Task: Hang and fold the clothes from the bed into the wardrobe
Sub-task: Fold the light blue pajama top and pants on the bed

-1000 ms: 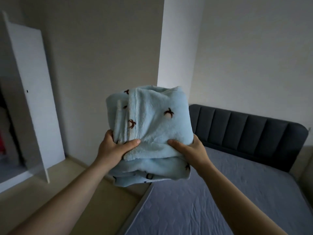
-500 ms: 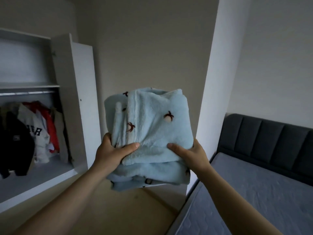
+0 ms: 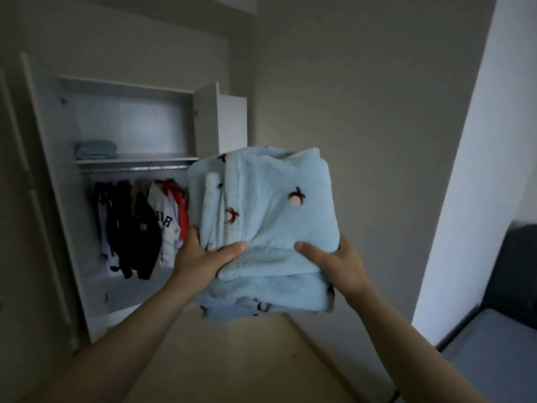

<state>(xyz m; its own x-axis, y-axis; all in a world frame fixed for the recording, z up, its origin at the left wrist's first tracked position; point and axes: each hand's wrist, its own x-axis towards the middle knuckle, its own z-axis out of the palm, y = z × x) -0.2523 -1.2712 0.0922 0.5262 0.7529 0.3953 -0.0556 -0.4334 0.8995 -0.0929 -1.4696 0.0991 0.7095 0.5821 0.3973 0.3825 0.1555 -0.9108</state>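
Note:
A folded light-blue fleece garment (image 3: 267,216) with small brown-and-white motifs is held up in front of me at chest height. My left hand (image 3: 200,254) grips its left lower edge, thumb on top and fingers underneath. My right hand (image 3: 334,257) grips the right lower edge the same way. The white wardrobe (image 3: 58,199) stands open at the left, beyond the garment. On its upper shelf (image 3: 136,159) lies another folded light-blue item (image 3: 96,149). Several hung clothes (image 3: 139,225), black, white and red, fill the space under the rail.
The wardrobe's right door (image 3: 232,123) stands open towards the beige wall. A white pillar (image 3: 476,199) rises at the right. The bed's grey mattress (image 3: 494,356) and dark headboard (image 3: 517,269) show at the far right edge. Light wooden floor (image 3: 232,359) lies below my arms.
My view has swung left from the bed towards the wardrobe, which now shows its shelf and hanging rail in full. The garment stays gripped in both hands the same way.

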